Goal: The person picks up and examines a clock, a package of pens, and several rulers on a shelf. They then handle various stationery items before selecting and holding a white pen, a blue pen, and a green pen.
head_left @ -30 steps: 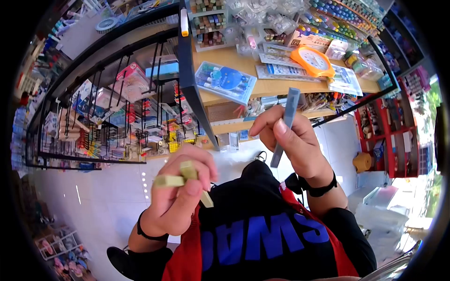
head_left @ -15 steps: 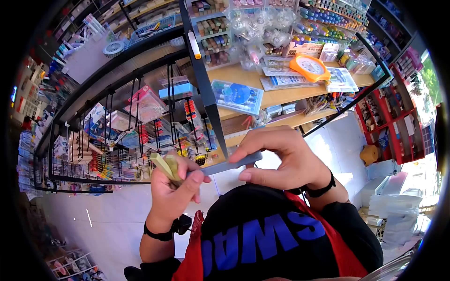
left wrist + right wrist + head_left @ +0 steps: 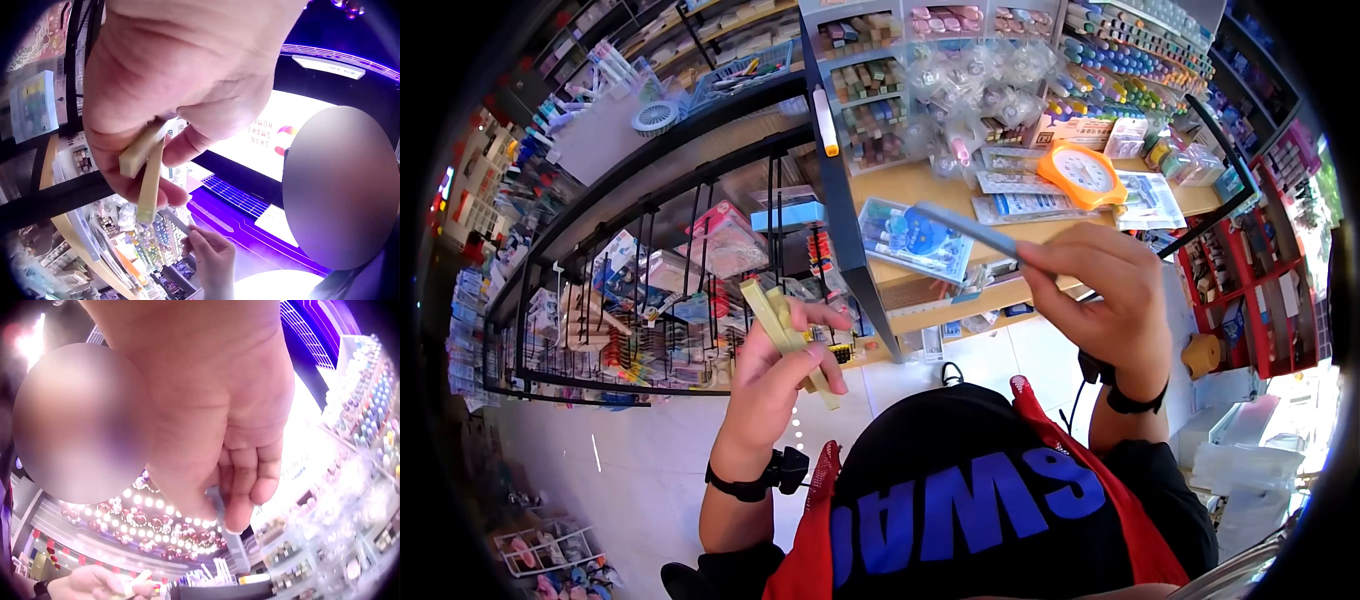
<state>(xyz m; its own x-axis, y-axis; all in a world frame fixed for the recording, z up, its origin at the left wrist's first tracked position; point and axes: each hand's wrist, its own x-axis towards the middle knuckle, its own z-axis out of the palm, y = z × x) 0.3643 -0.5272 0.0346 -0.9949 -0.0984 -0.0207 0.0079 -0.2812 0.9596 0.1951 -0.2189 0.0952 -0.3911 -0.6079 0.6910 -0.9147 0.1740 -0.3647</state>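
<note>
In the head view, my left hand [image 3: 765, 375] holds two pale green, square-barrelled marker pens [image 3: 772, 318] between thumb and fingers. They lie crosswise, their ends jutting past the hand; the left wrist view shows both square ends, one marker pen [image 3: 149, 194] lower than the other. My right hand [image 3: 1110, 300] pinches a grey-blue square-barrelled marker pen [image 3: 970, 228] near one end between thumb and fingertips. Its far end points left, overlapping a blue-printed pen pack [image 3: 890, 225] on the wooden shelf. A clear gap separates the two hands.
An orange-rimmed dial [image 3: 1050, 175] sits on flat packets at the shelf's right. Behind stand compartments of square markers [image 3: 870, 75] and rows of colourful pens [image 3: 1120, 60]. A black metal post [image 3: 840, 190] and a wire rack [image 3: 770, 215] of hanging goods stand left.
The grey-blue marker pen first tilted upright in my right hand, then came across to my left fingers. Now my right hand has drawn away to the right with it. The green ones stay in my left.
</note>
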